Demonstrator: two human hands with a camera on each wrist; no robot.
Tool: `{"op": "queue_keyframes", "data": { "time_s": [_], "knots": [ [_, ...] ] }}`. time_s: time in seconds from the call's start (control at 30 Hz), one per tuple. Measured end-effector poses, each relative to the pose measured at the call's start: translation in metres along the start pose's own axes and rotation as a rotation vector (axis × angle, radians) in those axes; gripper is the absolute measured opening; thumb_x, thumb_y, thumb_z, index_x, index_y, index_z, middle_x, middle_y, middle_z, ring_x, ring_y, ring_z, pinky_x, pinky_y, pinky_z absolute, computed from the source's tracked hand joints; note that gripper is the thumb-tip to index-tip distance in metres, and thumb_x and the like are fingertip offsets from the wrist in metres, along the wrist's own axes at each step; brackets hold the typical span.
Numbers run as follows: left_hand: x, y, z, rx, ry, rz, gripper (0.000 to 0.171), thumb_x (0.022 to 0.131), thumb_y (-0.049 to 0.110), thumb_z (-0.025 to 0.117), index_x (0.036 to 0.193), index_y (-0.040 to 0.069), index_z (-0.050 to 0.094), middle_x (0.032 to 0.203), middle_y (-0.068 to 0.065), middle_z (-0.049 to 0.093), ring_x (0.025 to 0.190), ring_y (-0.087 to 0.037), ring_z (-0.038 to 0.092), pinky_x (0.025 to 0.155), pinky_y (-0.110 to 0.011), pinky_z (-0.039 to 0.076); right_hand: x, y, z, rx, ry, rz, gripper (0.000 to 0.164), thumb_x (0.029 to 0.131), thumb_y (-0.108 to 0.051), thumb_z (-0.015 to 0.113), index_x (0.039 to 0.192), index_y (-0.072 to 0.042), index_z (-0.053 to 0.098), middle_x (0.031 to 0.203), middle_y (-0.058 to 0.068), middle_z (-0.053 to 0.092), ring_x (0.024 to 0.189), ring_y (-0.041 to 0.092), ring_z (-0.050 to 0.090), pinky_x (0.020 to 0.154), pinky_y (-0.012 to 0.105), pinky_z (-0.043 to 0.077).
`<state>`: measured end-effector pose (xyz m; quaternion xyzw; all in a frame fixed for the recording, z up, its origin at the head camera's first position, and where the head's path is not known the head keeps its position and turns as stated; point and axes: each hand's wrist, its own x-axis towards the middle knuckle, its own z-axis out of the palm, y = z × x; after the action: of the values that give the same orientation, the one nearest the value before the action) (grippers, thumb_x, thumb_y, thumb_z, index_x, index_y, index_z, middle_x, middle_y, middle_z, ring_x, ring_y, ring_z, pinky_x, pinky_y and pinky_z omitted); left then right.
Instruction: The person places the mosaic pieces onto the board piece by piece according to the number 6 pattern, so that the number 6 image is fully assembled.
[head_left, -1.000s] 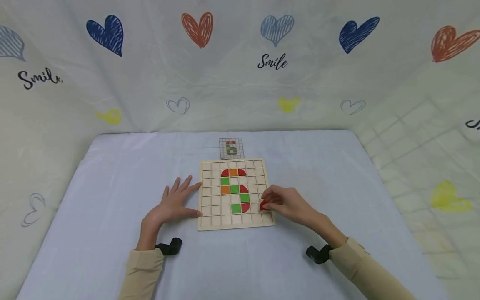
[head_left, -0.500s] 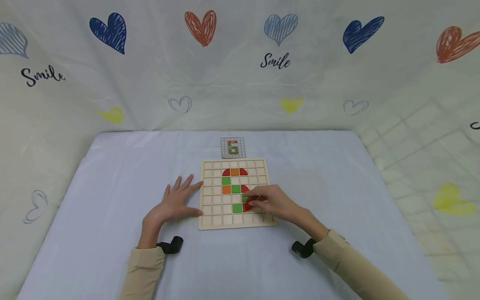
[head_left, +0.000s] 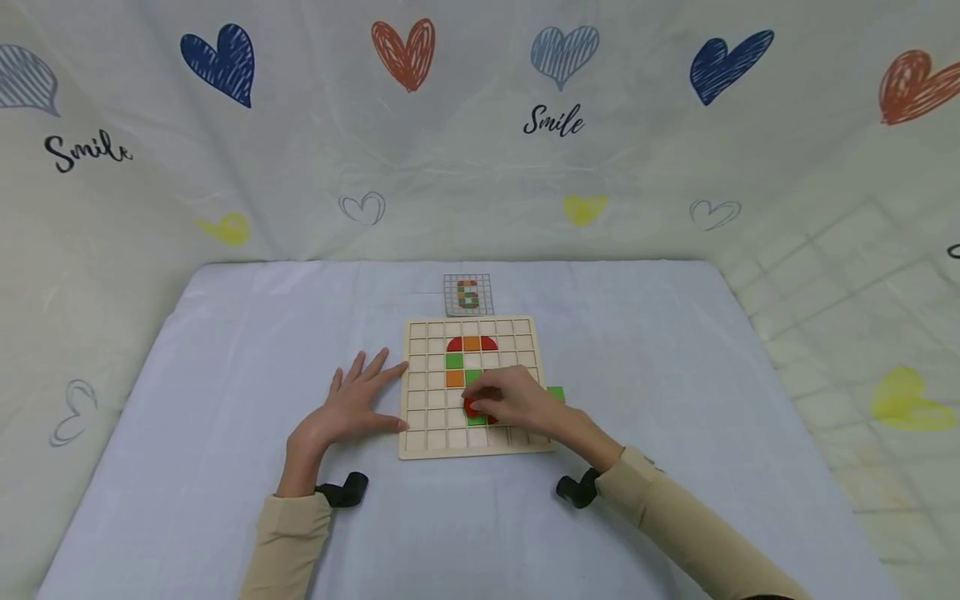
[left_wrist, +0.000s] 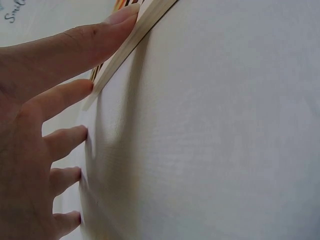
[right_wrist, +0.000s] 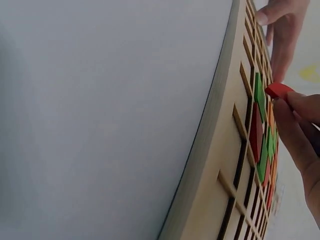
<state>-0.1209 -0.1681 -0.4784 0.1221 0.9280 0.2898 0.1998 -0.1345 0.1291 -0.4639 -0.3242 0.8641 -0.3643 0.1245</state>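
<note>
My right hand [head_left: 519, 398] pinches a red rounded tile [right_wrist: 278, 91] between thumb and fingertips, over the lower middle of the wooden grid board [head_left: 418, 421]. My left hand [head_left: 343, 412] lies at the board's left edge, fingers spread; in the left wrist view its thumb [left_wrist: 100, 37] touches the wooden rim. Several tiles sit in the board's cells: red rounded ones [head_left: 489, 343], an orange square [head_left: 455, 378] and a green square [head_left: 454, 361] among them. The right hand hides part of the pattern in the head view.
Behind the board lies a small gridded card [head_left: 468, 295] with a coloured figure like a 6. A green tile [head_left: 556, 393] shows at the board's right edge, partly covered by the right hand. White cloth [head_left: 225, 375] covers the table.
My right hand has moved left across the board with the red tile, from its right side to the lower middle. The green tile at the right edge has come into sight. My left hand stays put.
</note>
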Motion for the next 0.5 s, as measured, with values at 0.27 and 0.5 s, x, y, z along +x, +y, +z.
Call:
{"op": "queue_keyframes", "data": {
  "time_s": [0.27, 0.5],
  "knots": [
    [-0.001, 0.001, -0.001, -0.005, -0.001, 0.004, 0.092, 0.083, 0.039, 0.084, 0.161, 0.019, 0.038, 0.173, -0.017, 0.011, 0.158, -0.047, -0.007, 0.120, -0.073, -0.007, 0.016, -0.010, 0.013, -0.030, -0.032, 0.062, 0.009, 0.093, -0.006, 0.075, 0.100, -0.007, 0.079, 0.094, 0.001, 0.077, 0.084, 0.012, 0.067, 0.078, 0.020, 0.056],
    [-0.001, 0.000, -0.001, -0.011, -0.001, 0.010, 0.092, 0.084, 0.039, 0.084, 0.161, 0.019, 0.038, 0.173, -0.017, 0.011, 0.158, -0.047, -0.006, 0.120, -0.073, -0.007, 0.020, -0.013, 0.019, -0.066, -0.025, 0.042, 0.005, 0.090, -0.003, 0.075, 0.093, -0.005, 0.079, 0.088, 0.003, 0.077, 0.083, 0.014, 0.069, 0.076, 0.021, 0.056]
  ]
}}
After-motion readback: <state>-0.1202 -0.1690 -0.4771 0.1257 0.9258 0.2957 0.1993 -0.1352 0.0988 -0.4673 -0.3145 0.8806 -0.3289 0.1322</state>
